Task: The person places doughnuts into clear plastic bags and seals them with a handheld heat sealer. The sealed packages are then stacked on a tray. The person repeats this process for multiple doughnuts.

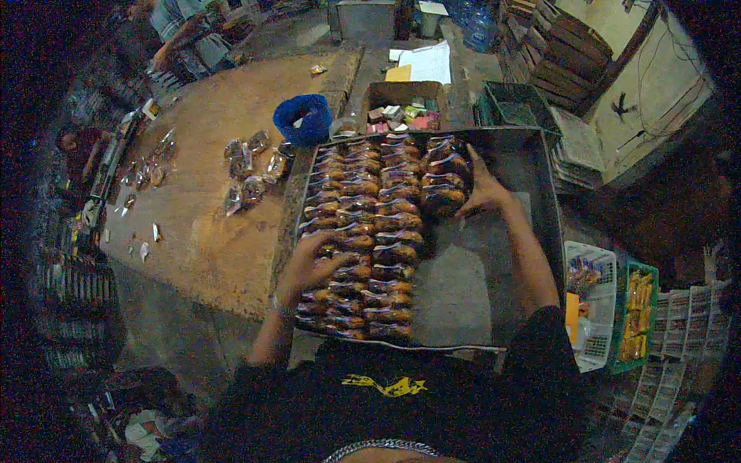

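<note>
A large shallow tray (553, 231) lies before me, with rows of brown baked goods in clear wrappers (396, 223) packed over its left part. My left hand (327, 257) rests on the left rows, fingers spread over the wrapped pieces; whether it grips one I cannot tell. My right hand (486, 188) touches the right side of a shorter row (444, 179) near the tray's far edge, its thumb and fingers apart around the end pieces. Part of the tray's grey bottom shows to the right of the rows.
A wooden table (202, 243) at left bears loose wrapped pieces (252, 168) and a blue container (302, 118). Beyond the tray stand a cardboard box of small packets (405, 113) and a green crate (515, 104). White (605, 312) and green baskets (637, 315) stand right. Another person (191, 35) is far left.
</note>
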Demonstrator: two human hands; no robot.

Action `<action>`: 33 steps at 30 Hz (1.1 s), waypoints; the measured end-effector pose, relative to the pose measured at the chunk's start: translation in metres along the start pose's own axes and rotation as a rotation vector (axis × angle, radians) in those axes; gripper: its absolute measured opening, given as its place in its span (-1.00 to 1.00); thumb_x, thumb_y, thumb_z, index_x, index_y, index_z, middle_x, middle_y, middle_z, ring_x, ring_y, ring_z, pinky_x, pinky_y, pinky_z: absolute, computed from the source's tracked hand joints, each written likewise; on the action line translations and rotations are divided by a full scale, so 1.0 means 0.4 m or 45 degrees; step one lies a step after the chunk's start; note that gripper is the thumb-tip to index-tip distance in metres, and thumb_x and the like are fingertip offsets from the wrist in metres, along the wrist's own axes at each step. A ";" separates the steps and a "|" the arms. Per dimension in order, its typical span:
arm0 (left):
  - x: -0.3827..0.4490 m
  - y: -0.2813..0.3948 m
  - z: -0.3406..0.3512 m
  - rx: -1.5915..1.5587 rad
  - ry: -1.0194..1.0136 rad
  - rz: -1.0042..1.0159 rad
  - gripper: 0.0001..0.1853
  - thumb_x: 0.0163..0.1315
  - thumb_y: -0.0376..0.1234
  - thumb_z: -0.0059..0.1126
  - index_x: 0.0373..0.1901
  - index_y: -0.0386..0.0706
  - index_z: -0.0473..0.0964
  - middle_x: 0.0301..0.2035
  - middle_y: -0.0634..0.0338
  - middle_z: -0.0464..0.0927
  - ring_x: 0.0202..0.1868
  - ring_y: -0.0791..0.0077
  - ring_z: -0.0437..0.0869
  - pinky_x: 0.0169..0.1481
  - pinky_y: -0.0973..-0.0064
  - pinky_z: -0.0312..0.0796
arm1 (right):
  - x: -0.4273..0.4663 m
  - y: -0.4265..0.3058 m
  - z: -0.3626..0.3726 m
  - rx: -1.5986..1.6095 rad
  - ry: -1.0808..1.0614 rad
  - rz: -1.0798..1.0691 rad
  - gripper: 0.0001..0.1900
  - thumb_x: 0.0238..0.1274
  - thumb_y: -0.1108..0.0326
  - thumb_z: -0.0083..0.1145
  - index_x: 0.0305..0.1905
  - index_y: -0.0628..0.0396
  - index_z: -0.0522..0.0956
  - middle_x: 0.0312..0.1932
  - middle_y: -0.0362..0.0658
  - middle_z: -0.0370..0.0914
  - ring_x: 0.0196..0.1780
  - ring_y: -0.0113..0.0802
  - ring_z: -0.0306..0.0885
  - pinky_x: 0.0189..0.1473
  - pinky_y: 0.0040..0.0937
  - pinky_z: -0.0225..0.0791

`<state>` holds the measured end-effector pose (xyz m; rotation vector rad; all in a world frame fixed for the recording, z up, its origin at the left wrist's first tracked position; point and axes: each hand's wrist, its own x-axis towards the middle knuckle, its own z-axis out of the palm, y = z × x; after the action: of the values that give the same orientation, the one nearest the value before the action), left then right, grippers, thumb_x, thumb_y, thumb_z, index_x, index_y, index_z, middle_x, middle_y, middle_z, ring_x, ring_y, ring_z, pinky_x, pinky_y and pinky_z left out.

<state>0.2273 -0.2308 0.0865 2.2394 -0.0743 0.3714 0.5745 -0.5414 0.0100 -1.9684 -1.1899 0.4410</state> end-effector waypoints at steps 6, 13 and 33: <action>-0.437 0.004 -0.005 -0.073 0.440 -0.771 -0.83 0.23 -0.39 0.41 -0.25 -0.28 0.63 -0.33 0.14 0.71 -0.26 0.44 0.72 -0.07 0.43 0.56 | 0.074 0.011 0.085 -0.584 0.120 -0.566 0.67 -0.55 0.02 0.77 0.61 0.01 -0.42 0.55 -0.01 0.14 0.55 -0.05 0.16 0.60 -0.05 -0.03; -0.262 0.033 0.026 -0.328 0.050 -0.196 -0.80 0.21 -0.47 0.37 -0.15 -0.27 0.62 -0.26 0.08 0.72 -0.19 0.36 0.76 -0.05 0.40 0.57 | 0.028 -0.052 0.042 -0.374 0.088 0.264 0.65 -0.55 -0.15 0.70 0.61 0.11 -0.34 0.56 0.14 0.10 0.60 0.06 0.05 0.60 -0.16 -0.01; -1.364 -0.578 -0.587 0.649 0.234 -1.384 -0.36 0.12 -0.12 0.45 0.14 -0.33 0.51 -0.02 -0.15 0.66 -0.01 -0.05 0.71 0.09 0.11 0.54 | -0.367 -0.475 0.476 -0.805 0.207 1.432 -0.11 -0.06 -0.08 0.54 0.28 0.29 0.42 0.24 0.19 0.48 0.30 0.03 0.48 0.31 -0.08 0.34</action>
<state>-0.3085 0.0577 -0.1029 2.3283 1.4011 -0.0254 0.2682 -0.5348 0.0202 -3.0552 0.0340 0.4499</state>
